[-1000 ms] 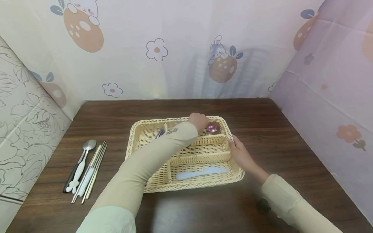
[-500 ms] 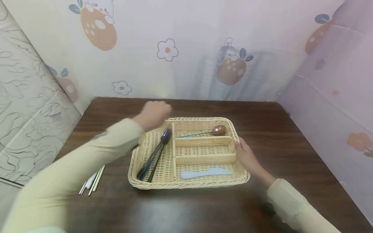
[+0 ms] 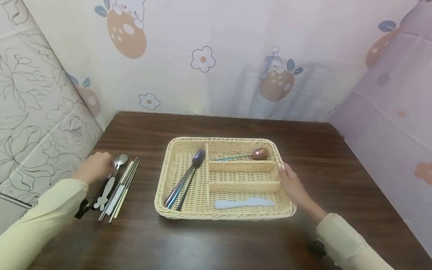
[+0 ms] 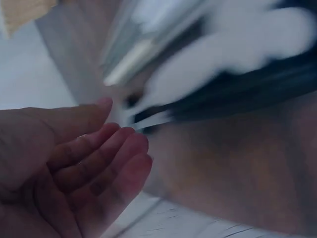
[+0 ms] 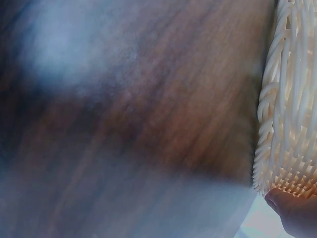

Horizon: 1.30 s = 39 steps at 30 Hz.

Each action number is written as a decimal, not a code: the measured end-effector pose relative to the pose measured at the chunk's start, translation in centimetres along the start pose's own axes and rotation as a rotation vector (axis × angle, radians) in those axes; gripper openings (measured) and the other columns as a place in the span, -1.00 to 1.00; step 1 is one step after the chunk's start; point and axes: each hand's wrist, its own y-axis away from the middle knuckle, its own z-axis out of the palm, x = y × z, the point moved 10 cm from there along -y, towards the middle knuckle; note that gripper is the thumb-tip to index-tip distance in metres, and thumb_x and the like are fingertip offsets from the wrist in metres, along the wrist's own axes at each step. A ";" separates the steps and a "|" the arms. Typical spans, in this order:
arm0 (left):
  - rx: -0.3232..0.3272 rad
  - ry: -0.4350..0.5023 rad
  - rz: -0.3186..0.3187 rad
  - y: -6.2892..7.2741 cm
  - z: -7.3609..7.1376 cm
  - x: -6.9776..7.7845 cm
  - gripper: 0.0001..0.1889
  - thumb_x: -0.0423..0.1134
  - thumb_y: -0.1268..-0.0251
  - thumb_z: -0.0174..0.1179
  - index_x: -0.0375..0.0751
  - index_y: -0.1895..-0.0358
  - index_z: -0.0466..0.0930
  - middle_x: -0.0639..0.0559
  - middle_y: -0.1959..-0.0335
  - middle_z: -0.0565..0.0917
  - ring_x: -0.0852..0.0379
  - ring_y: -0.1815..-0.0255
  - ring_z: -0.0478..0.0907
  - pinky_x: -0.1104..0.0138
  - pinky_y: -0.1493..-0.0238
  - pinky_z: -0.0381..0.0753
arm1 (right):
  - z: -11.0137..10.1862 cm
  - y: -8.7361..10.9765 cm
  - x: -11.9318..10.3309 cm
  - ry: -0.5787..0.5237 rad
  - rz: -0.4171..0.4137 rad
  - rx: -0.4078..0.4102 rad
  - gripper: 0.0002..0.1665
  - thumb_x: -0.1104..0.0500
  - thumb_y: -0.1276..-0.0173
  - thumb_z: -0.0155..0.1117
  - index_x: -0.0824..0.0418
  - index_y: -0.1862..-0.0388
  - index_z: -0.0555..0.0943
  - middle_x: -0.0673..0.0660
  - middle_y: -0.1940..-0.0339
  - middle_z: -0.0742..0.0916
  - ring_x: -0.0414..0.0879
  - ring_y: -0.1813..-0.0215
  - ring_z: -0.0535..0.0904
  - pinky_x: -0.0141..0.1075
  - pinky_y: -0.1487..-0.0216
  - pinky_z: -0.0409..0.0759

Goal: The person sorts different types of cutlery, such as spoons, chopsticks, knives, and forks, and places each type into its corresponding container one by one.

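Note:
A woven basket (image 3: pixel 168 170) with dividers stands mid-table. Its long left compartment holds iridescent cutlery (image 3: pixel 186 179). A rose-gold spoon (image 3: pixel 259 153) lies in the far right compartment, a pale blue knife (image 3: pixel 244 203) in the near one. My right hand (image 3: pixel 290 183) rests with straight fingers against the basket's right rim (image 5: pixel 290 124); one fingertip (image 5: pixel 293 213) shows below the weave. My left hand (image 3: pixel 96 167) hovers at the loose cutlery left of the basket, beside a silver spoon (image 3: pixel 120 160). In the left wrist view its fingers (image 4: pixel 114 148) are relaxed and hold nothing.
The loose pile on the table has a white bunny-shaped handle (image 3: pixel 104 192), a black handle (image 3: pixel 96 198) and chopsticks (image 3: pixel 123 185). Patterned curtains close off the back and both sides. Dark wood table (image 3: pixel 219 243) stretches in front of the basket.
My left hand left the rose-gold spoon in the basket's far right compartment and swept left to the cutlery pile. The right hand stayed on the basket's rim.

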 end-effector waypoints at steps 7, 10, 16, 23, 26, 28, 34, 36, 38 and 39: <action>0.036 -0.014 -0.100 0.7 1.6 -1.4 -0.67 -0.30 -0.07 0.26 -0.16 0.71 0.31 0.02 0.72 0.39 0.04 0.67 0.34 0.16 0.67 0.36 | -0.1 -0.1 0.1 0.004 -0.007 0.003 -0.30 -0.05 -0.58 -0.45 0.28 -0.53 -0.20 0.49 -0.41 0.20 0.32 -0.37 0.20 0.10 -0.27 0.24; 0.053 -0.038 -0.125 0.7 1.6 -1.6 -0.73 -0.31 -0.04 0.26 -0.23 0.67 0.37 -0.06 0.69 0.45 -0.05 0.64 0.40 0.07 0.67 0.41 | -0.1 -0.1 0.1 -0.002 -0.012 0.005 -0.30 -0.05 -0.58 -0.44 0.28 -0.53 -0.19 0.48 -0.40 0.20 0.33 -0.36 0.21 0.10 -0.26 0.26; 0.093 -0.081 -0.108 0.4 1.7 -0.9 -0.76 -0.41 0.02 0.18 -0.22 0.69 0.32 -0.03 0.73 0.41 -0.01 0.68 0.36 0.18 0.73 0.36 | 0.0 -0.1 0.0 -0.005 -0.015 0.009 -0.31 -0.03 -0.58 -0.44 0.28 -0.53 -0.18 0.49 -0.41 0.20 0.33 -0.37 0.19 0.11 -0.28 0.22; 0.168 -0.107 -0.081 0.1 1.4 -0.3 -0.81 -0.49 0.12 0.15 -0.29 0.69 0.33 -0.06 0.76 0.40 -0.02 0.70 0.34 0.19 0.74 0.35 | 0.0 -0.1 0.0 -0.001 -0.004 0.011 -0.32 -0.03 -0.58 -0.44 0.26 -0.53 -0.18 0.48 -0.40 0.22 0.33 -0.35 0.23 0.11 -0.26 0.25; 0.186 -0.121 -0.064 -0.1 1.1 -0.1 -0.90 -0.53 0.14 0.12 -0.40 0.64 0.39 -0.14 0.73 0.46 -0.05 0.70 0.39 0.13 0.74 0.39 | 0.0 -0.1 0.1 0.001 0.007 0.007 -0.31 -0.04 -0.58 -0.45 0.25 -0.53 -0.20 0.47 -0.41 0.19 0.33 -0.37 0.21 0.11 -0.26 0.24; 0.202 -0.125 -0.048 -0.1 0.8 0.2 -0.93 -0.56 0.15 0.08 -0.43 0.63 0.40 -0.17 0.72 0.47 -0.07 0.70 0.41 0.10 0.74 0.40 | 0.1 -0.1 0.1 0.005 0.011 0.002 -0.31 -0.04 -0.58 -0.45 0.25 -0.53 -0.21 0.46 -0.43 0.17 0.32 -0.39 0.16 0.12 -0.28 0.20; 0.193 -0.135 -0.008 0.1 -0.4 1.3 -0.95 -0.58 0.13 0.09 -0.48 0.61 0.43 -0.19 0.71 0.49 -0.10 0.70 0.46 0.04 0.72 0.44 | 0.1 -0.1 0.2 0.007 0.000 0.001 -0.32 -0.01 -0.58 -0.45 0.27 -0.53 -0.21 0.48 -0.43 0.15 0.34 -0.39 0.14 0.11 -0.27 0.22; 0.182 -0.136 -0.001 0.0 -1.1 1.7 -0.95 -0.57 0.08 0.09 -0.50 0.59 0.44 -0.20 0.70 0.49 -0.13 0.69 0.48 0.03 0.71 0.45 | 0.0 -0.1 0.2 0.010 -0.002 0.003 -0.32 0.00 -0.58 -0.45 0.28 -0.53 -0.21 0.48 -0.43 0.16 0.34 -0.39 0.14 0.12 -0.27 0.22; 0.176 -0.133 0.018 -0.1 -1.8 2.3 -0.94 -0.57 0.04 0.07 -0.49 0.58 0.46 -0.18 0.70 0.50 -0.14 0.68 0.49 0.02 0.69 0.47 | 0.0 -0.1 0.3 0.015 -0.004 0.006 -0.33 0.00 -0.58 -0.45 0.28 -0.53 -0.20 0.48 -0.43 0.16 0.34 -0.39 0.14 0.12 -0.28 0.21; 0.174 -0.136 0.031 -0.2 -2.2 2.7 -0.92 -0.56 0.02 0.06 -0.47 0.59 0.47 -0.17 0.70 0.50 -0.15 0.69 0.49 0.01 0.68 0.47 | 0.0 -0.1 0.3 0.016 -0.004 0.005 -0.33 0.01 -0.58 -0.45 0.28 -0.53 -0.20 0.47 -0.43 0.16 0.33 -0.40 0.13 0.12 -0.29 0.19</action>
